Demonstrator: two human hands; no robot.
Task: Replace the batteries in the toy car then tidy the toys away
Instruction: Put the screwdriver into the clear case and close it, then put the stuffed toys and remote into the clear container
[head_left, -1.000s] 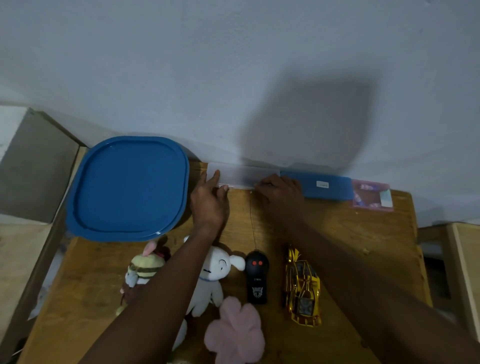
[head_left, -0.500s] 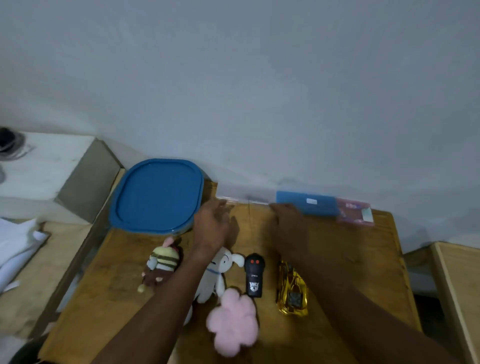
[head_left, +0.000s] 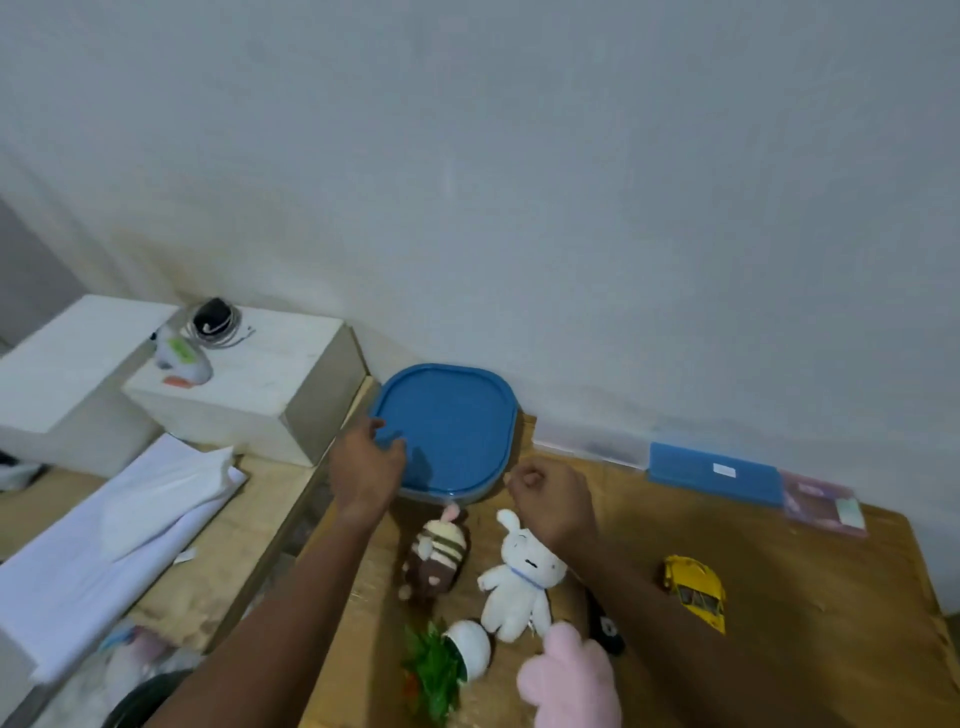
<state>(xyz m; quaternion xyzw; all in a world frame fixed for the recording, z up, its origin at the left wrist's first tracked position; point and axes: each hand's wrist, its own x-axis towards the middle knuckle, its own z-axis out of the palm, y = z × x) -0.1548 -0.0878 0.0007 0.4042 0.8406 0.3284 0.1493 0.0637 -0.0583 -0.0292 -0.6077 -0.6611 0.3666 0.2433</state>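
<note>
A container with a blue lid (head_left: 452, 431) stands at the back left of the wooden table (head_left: 779, 571). My left hand (head_left: 366, 465) rests at the lid's left edge, fingers apart and touching it. My right hand (head_left: 550, 496) hovers loosely curled by the container's front right corner, holding nothing. The yellow toy car (head_left: 696, 592) lies at the right. A black remote (head_left: 605, 626) is mostly hidden under my right forearm. On the table between my arms lie a white bunny plush (head_left: 519, 577), a striped brown plush (head_left: 436, 558), a pink plush (head_left: 571, 680) and a small potted plant toy (head_left: 447, 660).
A blue case (head_left: 714, 470) and a pink packet (head_left: 826, 504) lie along the wall at the back right. White blocks (head_left: 244, 384) with small items stand to the left, beside white folded sheets (head_left: 114, 525) on a lower surface.
The view has pulled back and swung left. Both hands left the clear box by the wall and moved left to the blue-lidded container.
</note>
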